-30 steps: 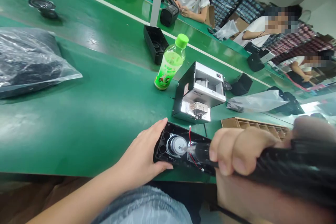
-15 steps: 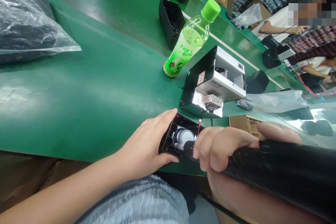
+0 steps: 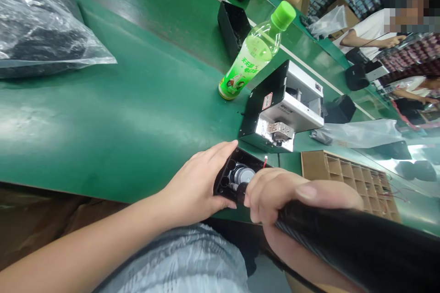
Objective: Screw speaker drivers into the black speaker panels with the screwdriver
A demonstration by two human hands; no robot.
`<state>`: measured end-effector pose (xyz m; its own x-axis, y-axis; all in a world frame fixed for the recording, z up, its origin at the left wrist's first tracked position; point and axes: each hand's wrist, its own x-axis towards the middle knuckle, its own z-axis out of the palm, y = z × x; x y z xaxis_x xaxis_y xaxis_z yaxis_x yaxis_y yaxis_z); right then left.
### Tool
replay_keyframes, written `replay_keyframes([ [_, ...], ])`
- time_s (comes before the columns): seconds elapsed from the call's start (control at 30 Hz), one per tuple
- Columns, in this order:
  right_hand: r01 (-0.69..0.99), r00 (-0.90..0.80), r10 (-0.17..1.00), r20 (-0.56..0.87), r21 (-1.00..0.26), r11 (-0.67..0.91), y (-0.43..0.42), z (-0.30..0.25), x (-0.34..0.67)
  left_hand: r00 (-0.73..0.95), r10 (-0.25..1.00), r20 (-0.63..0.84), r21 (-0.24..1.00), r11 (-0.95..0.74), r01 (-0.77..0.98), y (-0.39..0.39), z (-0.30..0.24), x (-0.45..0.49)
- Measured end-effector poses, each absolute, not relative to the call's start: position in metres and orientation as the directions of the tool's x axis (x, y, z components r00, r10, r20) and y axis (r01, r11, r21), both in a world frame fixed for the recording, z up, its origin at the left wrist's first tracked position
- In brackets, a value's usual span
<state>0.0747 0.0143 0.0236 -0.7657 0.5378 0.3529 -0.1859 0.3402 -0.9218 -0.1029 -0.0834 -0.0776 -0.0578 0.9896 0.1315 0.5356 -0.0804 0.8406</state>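
A black speaker housing (image 3: 237,174) lies open at the near edge of the green bench, a round driver and a red wire showing inside. My left hand (image 3: 199,187) grips its left end, thumb underneath and fingers along the top. My right hand (image 3: 288,201) is wrapped round a thick black electric screwdriver (image 3: 357,247), whose tip sits at the near left corner of the housing.
A green-capped drink bottle (image 3: 254,55) leans beside a silver and black screw feeder (image 3: 285,110). A cardboard divider tray (image 3: 350,178) lies right of the housing. A plastic bag of black parts (image 3: 41,32) rests far left. Other people work across the bench.
The view tilted down and closer. The screwdriver tip moved left across the housing, from the middle near the red wire to its left corner. My left hand kept its grip.
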Motion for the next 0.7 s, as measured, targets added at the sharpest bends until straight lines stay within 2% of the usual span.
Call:
replay_keyframes([
  [0.07, -0.223, -0.800, 0.451, 0.395, -0.894, 0.388, 0.017, 0.023, 0.077, -0.051, 0.992, 0.114, 0.842, -0.069, 0.535, -0.082, -0.075, -0.103],
  [0.1, -0.232, -0.800, 0.444, 0.404, -0.891, 0.391, 0.016, 0.021, 0.076, -0.046, 0.993, 0.111, 0.840, -0.069, 0.538, -0.082, -0.073, -0.104],
  [0.33, -0.414, -0.594, 0.552, 0.586, -0.810, 0.414, -0.001, -0.001, 0.052, 0.019, 0.993, 0.120, 0.792, -0.107, 0.601, -0.074, -0.061, -0.110],
  [0.57, -0.488, -0.455, 0.580, 0.675, -0.734, 0.472, -0.004, -0.014, 0.046, 0.038, 0.993, 0.114, 0.744, -0.110, 0.659, -0.073, -0.056, -0.112],
  [0.7, -0.476, -0.396, 0.614, 0.683, -0.724, 0.499, -0.007, -0.021, 0.045, 0.108, 0.983, 0.145, 0.708, -0.180, 0.683, -0.071, -0.053, -0.115],
])
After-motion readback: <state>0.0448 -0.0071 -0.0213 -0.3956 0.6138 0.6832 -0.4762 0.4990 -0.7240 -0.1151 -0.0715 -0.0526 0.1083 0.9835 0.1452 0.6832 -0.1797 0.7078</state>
